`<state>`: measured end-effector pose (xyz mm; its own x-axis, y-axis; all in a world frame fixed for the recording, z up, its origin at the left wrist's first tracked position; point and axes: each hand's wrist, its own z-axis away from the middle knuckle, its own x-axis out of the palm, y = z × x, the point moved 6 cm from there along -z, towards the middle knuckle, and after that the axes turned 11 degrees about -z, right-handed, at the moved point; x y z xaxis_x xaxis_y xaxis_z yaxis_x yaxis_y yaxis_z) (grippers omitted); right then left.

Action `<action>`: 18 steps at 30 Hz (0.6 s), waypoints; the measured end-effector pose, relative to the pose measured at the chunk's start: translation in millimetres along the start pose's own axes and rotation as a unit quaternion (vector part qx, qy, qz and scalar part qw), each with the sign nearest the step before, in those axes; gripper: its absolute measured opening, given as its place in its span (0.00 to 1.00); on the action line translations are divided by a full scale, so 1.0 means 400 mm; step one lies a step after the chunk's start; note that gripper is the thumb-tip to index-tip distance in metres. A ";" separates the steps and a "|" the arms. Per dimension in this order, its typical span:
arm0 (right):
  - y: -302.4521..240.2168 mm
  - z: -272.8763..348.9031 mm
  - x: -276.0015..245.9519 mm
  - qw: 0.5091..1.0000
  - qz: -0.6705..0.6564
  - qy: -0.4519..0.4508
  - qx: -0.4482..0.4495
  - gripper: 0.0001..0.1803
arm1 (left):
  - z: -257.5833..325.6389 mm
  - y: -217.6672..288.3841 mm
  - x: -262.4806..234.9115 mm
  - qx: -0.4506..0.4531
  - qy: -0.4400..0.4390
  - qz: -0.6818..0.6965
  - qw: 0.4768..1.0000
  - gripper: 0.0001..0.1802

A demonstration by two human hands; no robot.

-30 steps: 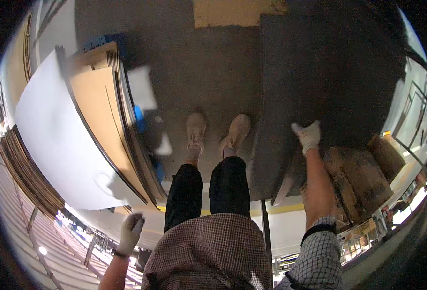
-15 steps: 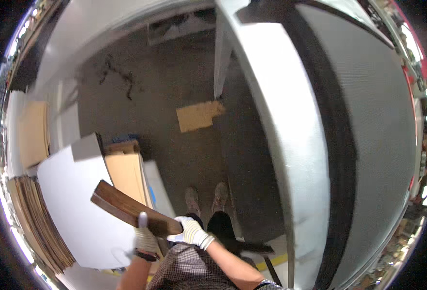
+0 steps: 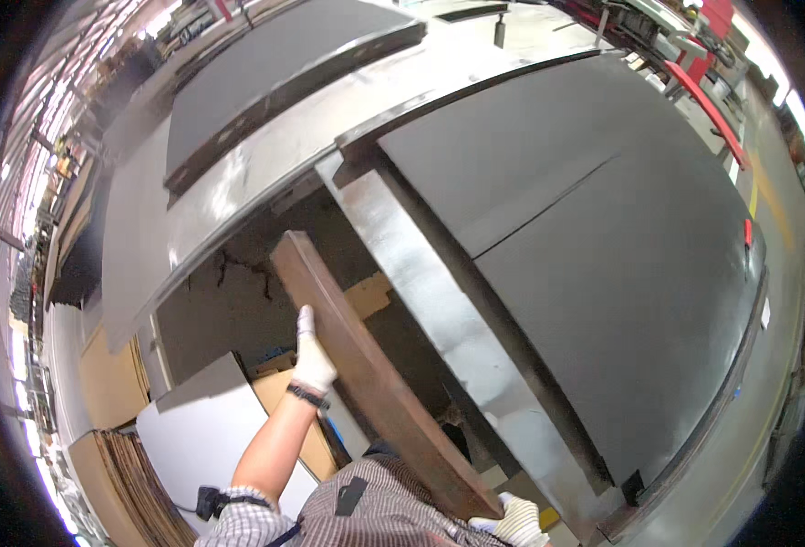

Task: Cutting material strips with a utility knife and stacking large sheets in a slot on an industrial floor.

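Head view: gloved right hand (image 3: 517, 522) is gripping a long brown rectangular bar (image 3: 368, 369) by its near end; left hand (image 3: 314, 366), finger closure hidden, is supporting its left edge, apparently balancing it left of a silvery metal beam (image 3: 452, 314).

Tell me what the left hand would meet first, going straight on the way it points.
The brown beam: the left hand seems to rest against its side, though its fingers are hidden and depth is hard to judge.
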<state>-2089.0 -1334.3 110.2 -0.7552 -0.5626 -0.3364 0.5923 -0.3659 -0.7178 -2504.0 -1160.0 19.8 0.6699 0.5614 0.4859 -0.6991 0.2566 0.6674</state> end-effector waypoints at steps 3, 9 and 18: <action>-0.049 0.063 -0.106 0.985 0.103 0.133 -0.029 0.27 | -0.049 -0.034 0.153 -0.027 -0.076 -0.037 0.996 0.34; 0.001 0.075 -0.214 0.941 0.274 0.189 0.058 0.34 | -0.061 -0.020 0.291 -0.060 -0.054 -0.365 0.927 0.23; -0.112 0.063 -0.316 0.924 0.137 0.325 -0.147 0.35 | -0.205 0.246 0.649 0.064 -0.212 -0.668 0.711 0.24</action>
<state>-2013.0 -1265.4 200.1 -0.6534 -0.0044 -0.7570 0.7570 -0.0049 -0.6534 -2419.2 -924.5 165.3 0.7488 -0.4104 -0.5205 0.6410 0.2486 0.7261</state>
